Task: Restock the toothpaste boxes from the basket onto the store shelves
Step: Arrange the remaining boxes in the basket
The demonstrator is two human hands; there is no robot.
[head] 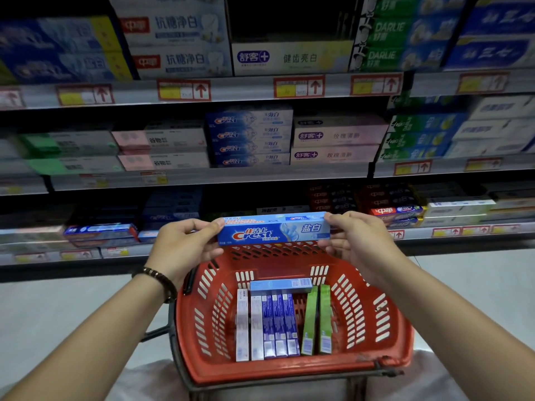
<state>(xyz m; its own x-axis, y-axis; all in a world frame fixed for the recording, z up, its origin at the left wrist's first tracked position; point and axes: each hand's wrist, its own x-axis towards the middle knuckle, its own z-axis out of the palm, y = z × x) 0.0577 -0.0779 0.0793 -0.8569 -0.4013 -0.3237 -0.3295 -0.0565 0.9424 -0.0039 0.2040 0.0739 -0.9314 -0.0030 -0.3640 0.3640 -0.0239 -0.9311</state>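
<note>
Pale shop floor (58, 314) shows on either side of a red basket (289, 369), nearest the person, with toothpaste boxes (278, 322) side by side inside. Above it, the left hand (185, 244) and right hand (356, 241) each pinch one end of a blue Crest box (273, 230), held level. Beyond stand the stocked shelves (260, 172).
</note>
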